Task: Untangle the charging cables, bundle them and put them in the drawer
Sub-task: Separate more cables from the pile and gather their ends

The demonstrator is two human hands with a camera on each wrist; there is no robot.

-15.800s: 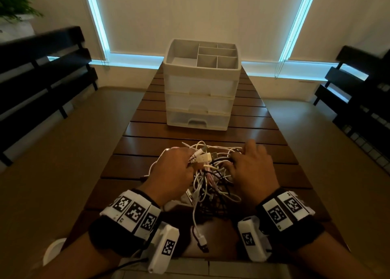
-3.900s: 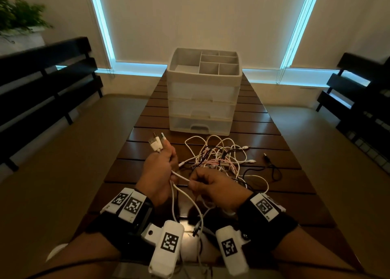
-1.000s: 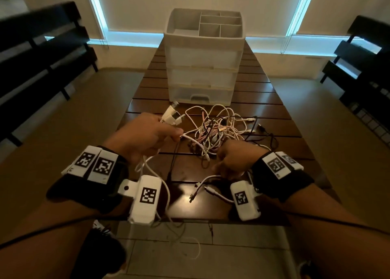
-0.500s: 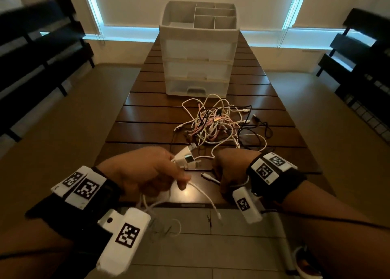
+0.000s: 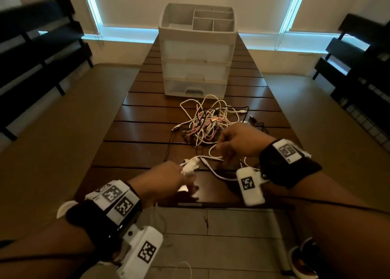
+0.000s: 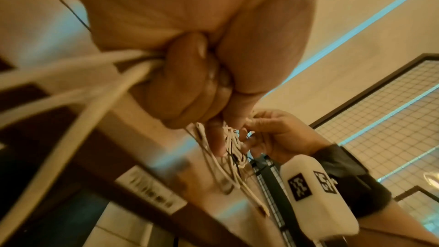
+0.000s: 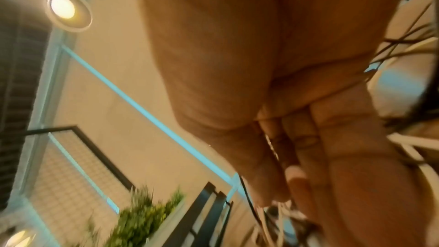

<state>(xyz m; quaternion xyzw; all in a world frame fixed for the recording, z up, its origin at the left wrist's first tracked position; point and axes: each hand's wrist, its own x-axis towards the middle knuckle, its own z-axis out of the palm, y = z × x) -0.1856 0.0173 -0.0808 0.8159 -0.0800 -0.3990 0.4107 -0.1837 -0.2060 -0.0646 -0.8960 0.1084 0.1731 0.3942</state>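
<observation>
— White plastic drawer unit (image 5: 197, 52) stands at the far end of the slatted wooden worktop (image 5: 135, 130), does it not? What does it hold?

— It has three drawers, all pushed in, and an open tray on top split into compartments. Nothing can be made out in the tray; the drawer fronts are frosted, so their contents cannot be told.

— And the charging cables?

— Most lie in one tangled heap (image 5: 211, 122) on the worktop, just in front of the lowest drawer. White strands dominate, with pinkish ones and a few black ones woven through; the exact number of cables cannot be counted.

— Where are the two hands relative to it?

— The right hand (image 5: 238, 143) sits at the near right edge of the heap, fingers curled down and pinching a white cable (image 5: 213, 158) that loops out of the tangle. The left wrist view shows those fingers (image 6: 261, 134) gathered on several thin strands.

— The left hand?

— The left hand (image 5: 162, 181) is nearer the person, apart from the heap, by the worktop's front edge. Its fingers (image 6: 187, 85) are closed tight round white cord, and white plug ends (image 5: 190, 167) stick out past the knuckles. Cord (image 6: 71, 85) trails from the fist below the worktop edge.
</observation>
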